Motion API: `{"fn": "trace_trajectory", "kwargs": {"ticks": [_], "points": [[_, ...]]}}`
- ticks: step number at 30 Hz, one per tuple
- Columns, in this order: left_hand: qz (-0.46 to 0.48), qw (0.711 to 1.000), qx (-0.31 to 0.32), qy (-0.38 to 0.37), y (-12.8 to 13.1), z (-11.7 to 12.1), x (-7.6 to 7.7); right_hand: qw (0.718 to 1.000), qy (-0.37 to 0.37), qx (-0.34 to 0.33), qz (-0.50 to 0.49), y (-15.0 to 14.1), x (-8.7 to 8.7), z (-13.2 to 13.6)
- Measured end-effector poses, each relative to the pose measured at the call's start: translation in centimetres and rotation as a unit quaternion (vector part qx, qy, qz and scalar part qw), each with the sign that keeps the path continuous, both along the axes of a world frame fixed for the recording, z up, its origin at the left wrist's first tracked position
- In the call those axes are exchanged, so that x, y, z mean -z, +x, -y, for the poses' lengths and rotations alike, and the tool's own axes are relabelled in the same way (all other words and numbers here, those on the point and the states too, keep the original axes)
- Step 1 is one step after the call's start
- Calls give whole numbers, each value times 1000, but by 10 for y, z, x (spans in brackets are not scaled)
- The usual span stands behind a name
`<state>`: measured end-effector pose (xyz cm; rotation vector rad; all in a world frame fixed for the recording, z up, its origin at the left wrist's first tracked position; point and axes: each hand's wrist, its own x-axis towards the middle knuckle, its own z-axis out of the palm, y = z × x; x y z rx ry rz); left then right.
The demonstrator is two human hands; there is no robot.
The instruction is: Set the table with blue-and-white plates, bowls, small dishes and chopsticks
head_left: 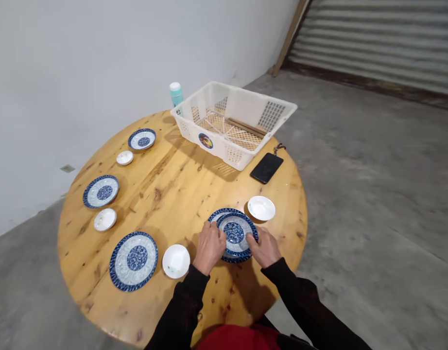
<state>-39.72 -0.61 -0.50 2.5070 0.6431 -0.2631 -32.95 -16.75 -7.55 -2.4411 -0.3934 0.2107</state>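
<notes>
My left hand [209, 248] and my right hand [265, 248] both grip a small stack of blue-and-white patterned plates [234, 233] near the front edge of the round wooden table [173, 189]. The left hand's fingers curl on the stack's left rim, the right hand's on its right rim. The top plate sits a little off-centre over the one below. A small white saucer [261, 208] lies just beyond the stack to the right. Another white saucer [176, 261] lies beside my left hand.
Three more blue-and-white plates [133, 260] [100, 191] [142, 139] ring the table's left side, two with white saucers [105, 219] [125, 157] beside them. A white plastic basket [235, 124], a teal bottle [176, 94] and a black phone [267, 167] are at the far side. Concrete floor surrounds the table.
</notes>
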Motion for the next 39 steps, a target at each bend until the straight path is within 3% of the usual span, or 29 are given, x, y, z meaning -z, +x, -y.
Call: {"fn": "trace_trajectory", "kwargs": {"ticks": [9, 22, 32, 36, 39], "points": [[-42, 998, 6, 46, 5, 2, 3, 1000, 8, -4, 27, 3, 9, -7], [-39, 997, 14, 58, 7, 6, 15, 998, -65, -18, -4, 10, -7, 0], [-41, 998, 10, 50, 7, -3, 8, 996, -84, -33, -15, 13, -16, 0], [-38, 999, -6, -10, 7, -10, 10, 995, -20, -13, -95, 19, -14, 0], [-30, 998, -11, -55, 9, -13, 12, 958, 125, 24, -255, 18, -9, -6]]}}
